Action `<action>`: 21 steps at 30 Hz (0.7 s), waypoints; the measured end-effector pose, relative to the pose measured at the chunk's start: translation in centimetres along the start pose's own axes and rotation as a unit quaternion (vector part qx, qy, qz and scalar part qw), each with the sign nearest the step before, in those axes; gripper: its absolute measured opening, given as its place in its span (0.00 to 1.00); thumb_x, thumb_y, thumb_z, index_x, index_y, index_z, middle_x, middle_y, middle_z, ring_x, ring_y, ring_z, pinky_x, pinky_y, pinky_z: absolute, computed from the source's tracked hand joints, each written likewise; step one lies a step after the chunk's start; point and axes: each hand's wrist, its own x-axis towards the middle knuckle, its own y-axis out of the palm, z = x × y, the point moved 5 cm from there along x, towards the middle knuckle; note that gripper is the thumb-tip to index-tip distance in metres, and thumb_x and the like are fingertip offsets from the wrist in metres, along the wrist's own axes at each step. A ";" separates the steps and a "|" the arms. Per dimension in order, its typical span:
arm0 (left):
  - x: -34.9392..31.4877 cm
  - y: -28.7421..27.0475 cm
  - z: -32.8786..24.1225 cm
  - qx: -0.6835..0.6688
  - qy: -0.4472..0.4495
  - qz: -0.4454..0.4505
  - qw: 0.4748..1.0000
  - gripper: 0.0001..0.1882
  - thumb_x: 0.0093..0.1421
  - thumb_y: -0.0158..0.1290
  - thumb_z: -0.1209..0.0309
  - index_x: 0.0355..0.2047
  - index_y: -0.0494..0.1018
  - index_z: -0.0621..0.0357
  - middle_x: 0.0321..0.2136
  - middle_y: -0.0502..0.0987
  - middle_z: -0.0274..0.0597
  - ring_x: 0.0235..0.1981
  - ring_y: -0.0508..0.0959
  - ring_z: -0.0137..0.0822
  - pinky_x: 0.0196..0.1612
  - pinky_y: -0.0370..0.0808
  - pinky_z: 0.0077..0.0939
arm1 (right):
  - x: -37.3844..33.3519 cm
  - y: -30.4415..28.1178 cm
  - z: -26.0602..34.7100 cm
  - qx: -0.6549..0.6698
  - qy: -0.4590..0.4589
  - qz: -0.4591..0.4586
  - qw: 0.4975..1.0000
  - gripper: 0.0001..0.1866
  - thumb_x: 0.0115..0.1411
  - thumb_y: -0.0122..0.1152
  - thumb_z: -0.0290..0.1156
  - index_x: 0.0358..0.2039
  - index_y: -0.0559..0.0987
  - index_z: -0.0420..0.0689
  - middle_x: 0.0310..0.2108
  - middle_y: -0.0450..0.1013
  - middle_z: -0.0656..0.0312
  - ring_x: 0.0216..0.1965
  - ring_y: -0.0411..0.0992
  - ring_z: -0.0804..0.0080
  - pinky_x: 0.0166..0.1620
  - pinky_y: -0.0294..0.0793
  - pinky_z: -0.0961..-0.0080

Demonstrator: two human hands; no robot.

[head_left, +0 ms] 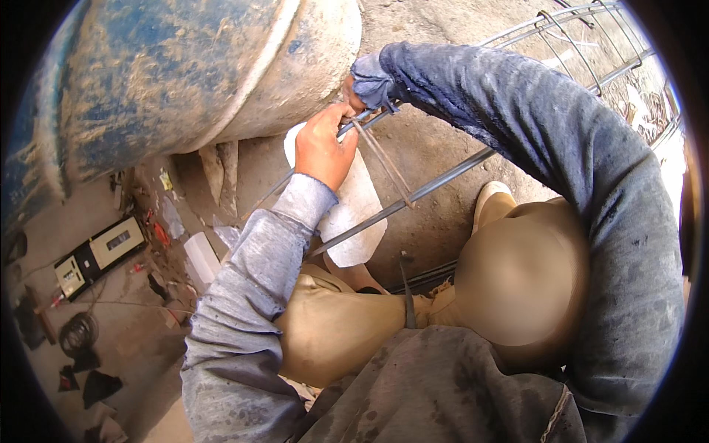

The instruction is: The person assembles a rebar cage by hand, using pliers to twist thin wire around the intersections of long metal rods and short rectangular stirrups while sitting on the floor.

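Two long steel reinforcing bars slant across the middle, the nearer rebar (pixel 443 179) passing above my legs. A thin, rusty stirrup (pixel 384 162) spans between them. My left hand (pixel 325 146) is closed around the farther bar, close to where the stirrup meets it. Right beside it, my right hand (pixel 350 91) bends down over the same joint. Its fingers look curled in, but the cuff and my left hand mostly hide them, and I cannot make out what they hold. A pale flat piece (pixel 358 221) shows below the bars.
A large, dirt-caked blue drum (pixel 192 66) lies close at the upper left. More of the bar cage (pixel 576 44) stretches to the upper right. On the left ground are a beige-and-black device (pixel 101 255), coiled wire (pixel 78 334) and scattered scraps. My bent legs are below the bars.
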 end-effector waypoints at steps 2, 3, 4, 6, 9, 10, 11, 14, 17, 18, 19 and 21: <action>0.2 -0.1 0.0 -0.012 -0.018 0.012 1.000 0.11 0.46 0.56 0.80 0.32 0.72 0.61 0.28 0.78 0.45 0.29 0.80 0.36 0.34 0.76 0.26 | 0.5 -0.1 0.1 -0.069 -0.026 0.025 0.997 0.10 0.47 0.60 0.33 0.31 0.78 0.45 0.27 0.75 0.62 0.26 0.72 0.71 0.31 0.74 0.72; 0.2 0.0 0.0 -0.017 -0.017 0.013 1.000 0.12 0.46 0.56 0.80 0.33 0.72 0.60 0.28 0.78 0.45 0.29 0.80 0.36 0.34 0.75 0.26 | 0.7 -0.1 -0.1 -0.077 -0.009 0.044 0.996 0.10 0.47 0.60 0.34 0.31 0.78 0.45 0.27 0.75 0.62 0.26 0.72 0.70 0.31 0.73 0.72; -0.1 -0.1 0.7 -0.020 -0.021 0.012 1.000 0.12 0.46 0.56 0.80 0.33 0.72 0.60 0.28 0.78 0.45 0.29 0.80 0.36 0.34 0.75 0.26 | 0.9 -0.8 0.4 -0.013 0.088 0.044 0.995 0.12 0.47 0.59 0.35 0.32 0.79 0.45 0.27 0.75 0.61 0.27 0.72 0.69 0.32 0.73 0.71; -0.1 -0.1 1.1 -0.039 -0.043 0.022 0.998 0.14 0.46 0.55 0.80 0.36 0.70 0.60 0.27 0.77 0.45 0.29 0.80 0.35 0.35 0.75 0.25 | 0.1 -2.3 1.2 0.067 0.194 -0.027 0.978 0.13 0.48 0.58 0.36 0.35 0.79 0.45 0.28 0.76 0.59 0.30 0.73 0.67 0.34 0.73 0.71; 0.2 0.0 0.6 -0.092 -0.087 0.059 0.990 0.19 0.46 0.55 0.81 0.40 0.68 0.60 0.28 0.76 0.43 0.30 0.79 0.33 0.36 0.75 0.24 | -2.8 -2.9 0.8 0.114 0.218 -0.198 0.949 0.13 0.53 0.55 0.34 0.39 0.79 0.46 0.34 0.77 0.57 0.34 0.75 0.66 0.39 0.73 0.73; 0.5 0.3 0.7 -0.108 -0.094 0.077 0.987 0.20 0.46 0.55 0.81 0.42 0.67 0.60 0.29 0.76 0.43 0.30 0.78 0.32 0.36 0.75 0.24 | -3.9 -3.4 0.9 0.116 0.195 -0.246 0.942 0.12 0.53 0.56 0.32 0.39 0.79 0.45 0.33 0.77 0.60 0.34 0.75 0.68 0.40 0.73 0.73; 0.5 0.2 1.2 -0.121 -0.106 0.089 0.983 0.21 0.46 0.55 0.81 0.43 0.66 0.60 0.29 0.75 0.42 0.31 0.78 0.31 0.37 0.75 0.24 | -4.8 -4.1 2.0 0.154 0.180 -0.251 0.939 0.12 0.54 0.55 0.32 0.38 0.79 0.44 0.31 0.77 0.60 0.33 0.74 0.70 0.37 0.74 0.74; 0.7 0.1 1.4 -0.160 -0.090 0.107 0.977 0.22 0.46 0.53 0.81 0.44 0.64 0.61 0.30 0.73 0.40 0.31 0.75 0.29 0.37 0.74 0.23 | -8.1 -4.0 4.4 0.405 0.154 -0.114 0.894 0.10 0.57 0.53 0.31 0.35 0.78 0.41 0.25 0.75 0.61 0.29 0.73 0.78 0.25 0.73 0.80; 1.1 0.1 1.4 -0.162 -0.077 0.128 0.976 0.22 0.46 0.52 0.81 0.44 0.65 0.61 0.30 0.71 0.38 0.29 0.73 0.28 0.36 0.73 0.22 | -9.2 -1.4 6.4 0.418 0.197 0.056 0.885 0.12 0.53 0.55 0.30 0.39 0.76 0.44 0.24 0.75 0.63 0.23 0.73 0.78 0.24 0.72 0.82; 1.1 0.0 1.6 -0.151 -0.071 0.130 0.977 0.22 0.46 0.52 0.81 0.44 0.65 0.60 0.29 0.71 0.38 0.29 0.73 0.28 0.35 0.73 0.22 | -8.7 -0.1 6.3 0.382 0.234 0.090 0.890 0.16 0.53 0.56 0.32 0.43 0.75 0.44 0.26 0.75 0.62 0.23 0.73 0.77 0.25 0.74 0.80; 1.2 0.2 1.8 -0.142 -0.062 0.136 0.979 0.22 0.46 0.51 0.81 0.44 0.65 0.60 0.29 0.71 0.38 0.28 0.73 0.28 0.35 0.73 0.22 | -8.7 0.9 5.9 0.291 0.305 0.112 0.900 0.26 0.50 0.59 0.36 0.51 0.70 0.44 0.31 0.75 0.59 0.29 0.74 0.70 0.31 0.75 0.73; 1.6 0.7 1.4 -0.131 -0.047 0.143 0.980 0.22 0.46 0.51 0.81 0.44 0.65 0.59 0.27 0.71 0.38 0.27 0.73 0.28 0.33 0.72 0.23 | -7.9 2.5 4.6 0.162 0.253 0.064 0.952 0.26 0.52 0.58 0.35 0.52 0.68 0.40 0.31 0.74 0.59 0.31 0.73 0.70 0.33 0.74 0.74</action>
